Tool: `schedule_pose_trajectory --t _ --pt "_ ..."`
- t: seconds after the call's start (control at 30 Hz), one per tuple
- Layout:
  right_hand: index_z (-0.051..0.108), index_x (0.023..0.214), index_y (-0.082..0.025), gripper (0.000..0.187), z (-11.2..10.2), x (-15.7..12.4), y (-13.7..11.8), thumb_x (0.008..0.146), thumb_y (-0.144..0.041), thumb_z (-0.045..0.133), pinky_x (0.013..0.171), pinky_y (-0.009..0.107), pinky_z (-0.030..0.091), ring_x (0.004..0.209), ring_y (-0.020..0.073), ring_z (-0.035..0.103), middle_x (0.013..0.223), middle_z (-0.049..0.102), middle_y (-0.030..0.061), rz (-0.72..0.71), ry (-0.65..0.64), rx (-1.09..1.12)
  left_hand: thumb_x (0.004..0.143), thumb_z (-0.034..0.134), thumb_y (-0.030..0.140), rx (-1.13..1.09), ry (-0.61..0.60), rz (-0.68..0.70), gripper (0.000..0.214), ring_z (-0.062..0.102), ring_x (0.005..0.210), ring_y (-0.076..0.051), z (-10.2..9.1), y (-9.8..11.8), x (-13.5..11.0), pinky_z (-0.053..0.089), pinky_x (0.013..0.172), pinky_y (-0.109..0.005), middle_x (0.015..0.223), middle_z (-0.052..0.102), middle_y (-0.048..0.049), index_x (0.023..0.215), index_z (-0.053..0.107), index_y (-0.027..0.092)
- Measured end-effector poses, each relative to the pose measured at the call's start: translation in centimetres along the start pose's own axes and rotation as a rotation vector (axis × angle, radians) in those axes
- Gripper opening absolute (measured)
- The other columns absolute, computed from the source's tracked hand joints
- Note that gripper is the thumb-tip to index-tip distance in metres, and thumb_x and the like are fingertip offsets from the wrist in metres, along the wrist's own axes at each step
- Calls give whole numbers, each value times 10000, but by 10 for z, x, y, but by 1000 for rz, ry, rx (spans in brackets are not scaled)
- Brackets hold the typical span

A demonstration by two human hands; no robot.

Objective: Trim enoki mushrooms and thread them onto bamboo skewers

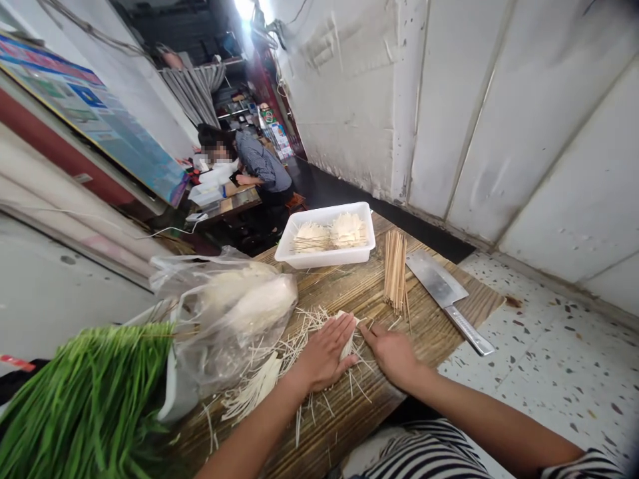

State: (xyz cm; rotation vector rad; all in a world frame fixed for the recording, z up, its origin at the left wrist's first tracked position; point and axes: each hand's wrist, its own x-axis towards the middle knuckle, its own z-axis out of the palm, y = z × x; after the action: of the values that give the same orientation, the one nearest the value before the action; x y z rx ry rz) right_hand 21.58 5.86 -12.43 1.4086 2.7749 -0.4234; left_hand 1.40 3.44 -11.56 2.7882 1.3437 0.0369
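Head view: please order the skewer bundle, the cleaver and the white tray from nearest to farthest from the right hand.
1. Skewer bundle: just beyond the right hand, upright on the wooden table.
2. Cleaver: to the right, near the table edge; almost as near as the skewers.
3. White tray: farthest, at the far end of the table, slightly left.

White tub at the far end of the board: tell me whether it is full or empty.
Partly filled. The tub holds two pale bundles lying on its floor, well below the rim, with bare white floor showing around them.
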Motion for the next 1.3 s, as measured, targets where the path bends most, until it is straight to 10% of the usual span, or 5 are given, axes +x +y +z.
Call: schedule_pose_trajectory --t 0.87,1.0,1.1,1.2,1.3 --pt "575 1210 -115 398 -5 -15 5 870 -83 370 706 327 468 818 249 657 981 671 175 48 51 216 943 301 435 -107 -33 -39 643 165 1412 -202 -8 0 3 222 1146 -396 1526 242 -123 1473 80 146" --pt "640 988 -154 304 -17 -17 5 921 -180 345 725 263 443 809 184 630 872 682 80 24 152 476 915 406 393 -60 269 -244 640 262 1387 -247 -49 3 -14 200 1136 -484 1488 333 -143 1461 177 150" --pt "617 867 -145 266 -28 -20 -10 910 -231 369 584 207 414 635 132 561 703 622 20 -22 160 660 892 455 378 -90 528 -508 381 563 1148 -270 -81 14 -41 355 1028 -505 1204 646 -112 1201 591 203" --pt "581 844 -142 245 -36 -25 -37 899 -248 367 494 182 359 536 98 460 621 528 -25 -85 138 828 870 471 430 -352 516 -676 331 681 819 -238 -94 37 -66 508 825 -412 846 749 -61 833 737 236" --pt "532 842 -160 201 -42 -27 -68 887 -306 400 449 184 299 467 86 347 551 403 -71 -123 100 1193 819 528 479 -675 445 -730 332 690 843 -232 -90 58 -77 537 775 -342 911 755 -59 905 747 245"
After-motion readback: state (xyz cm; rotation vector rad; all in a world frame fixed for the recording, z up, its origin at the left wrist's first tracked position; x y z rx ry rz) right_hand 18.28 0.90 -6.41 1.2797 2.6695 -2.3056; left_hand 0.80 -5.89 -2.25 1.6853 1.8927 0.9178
